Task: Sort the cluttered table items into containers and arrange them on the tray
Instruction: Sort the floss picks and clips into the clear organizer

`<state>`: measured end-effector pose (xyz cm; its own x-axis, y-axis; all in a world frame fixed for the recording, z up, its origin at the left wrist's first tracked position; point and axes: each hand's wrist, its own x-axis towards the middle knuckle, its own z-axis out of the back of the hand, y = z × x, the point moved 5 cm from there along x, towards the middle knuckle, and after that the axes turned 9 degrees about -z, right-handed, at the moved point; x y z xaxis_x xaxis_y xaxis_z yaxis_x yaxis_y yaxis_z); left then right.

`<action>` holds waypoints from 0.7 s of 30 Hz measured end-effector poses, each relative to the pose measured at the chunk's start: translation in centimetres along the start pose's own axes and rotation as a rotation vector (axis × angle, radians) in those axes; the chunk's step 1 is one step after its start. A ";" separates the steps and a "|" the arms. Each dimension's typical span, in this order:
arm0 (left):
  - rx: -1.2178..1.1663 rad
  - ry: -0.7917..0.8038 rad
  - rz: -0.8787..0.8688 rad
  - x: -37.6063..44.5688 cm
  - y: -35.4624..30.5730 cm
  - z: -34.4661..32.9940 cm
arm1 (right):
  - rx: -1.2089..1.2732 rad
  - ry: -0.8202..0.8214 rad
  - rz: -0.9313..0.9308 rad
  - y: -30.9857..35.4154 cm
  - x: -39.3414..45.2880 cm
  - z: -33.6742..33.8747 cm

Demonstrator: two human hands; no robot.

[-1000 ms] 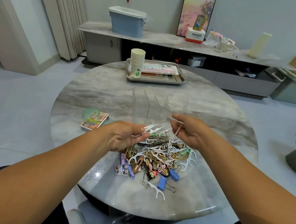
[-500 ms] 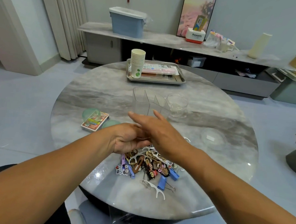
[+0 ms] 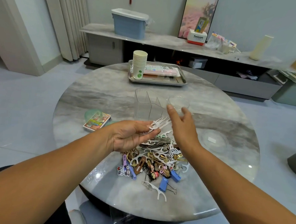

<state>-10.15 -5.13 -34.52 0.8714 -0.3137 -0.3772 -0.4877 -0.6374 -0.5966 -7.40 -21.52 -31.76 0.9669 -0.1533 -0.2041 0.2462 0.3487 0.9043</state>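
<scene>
floss picks (image 3: 157,125) in left hand (image 3: 133,137) | right hand (image 3: 182,126) open above pile (image 3: 156,161)

Low shelf (image 3: 165,39): carries a blue bin (image 3: 130,24), a cream vase (image 3: 260,47)
Wall: framed picture (image 3: 198,14)
Left: curtain (image 3: 68,20)

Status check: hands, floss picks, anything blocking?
Left hand pinching a bunch of floss picks. Right hand open, empty, near the clear jar. Clear divided organizer unobstructed.

Bright even light, tabletop (image 3: 110,99) glare, wide-angle edge distortion.
</scene>
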 end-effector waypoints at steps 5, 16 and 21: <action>0.083 0.029 0.002 0.1 0.2 -0.4 | 0.417 0.421 -0.388 -1.7 0.0 -2.5; 0.363 0.064 0.001 0.1 0.7 -0.6 | 0.203 0.415 -0.212 -1.4 -0.4 -2.6; 0.566 0.035 -0.011 0.4 0.9 -0.4 | 0.268 0.443 -0.306 -1.3 -0.4 -2.3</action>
<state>-10.28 -6.12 -34.93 0.8731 -0.3383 -0.3510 -0.4227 -0.1667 -0.8908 -7.92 -19.78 -33.76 0.8047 0.2105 -0.5551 0.5482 0.0954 0.8309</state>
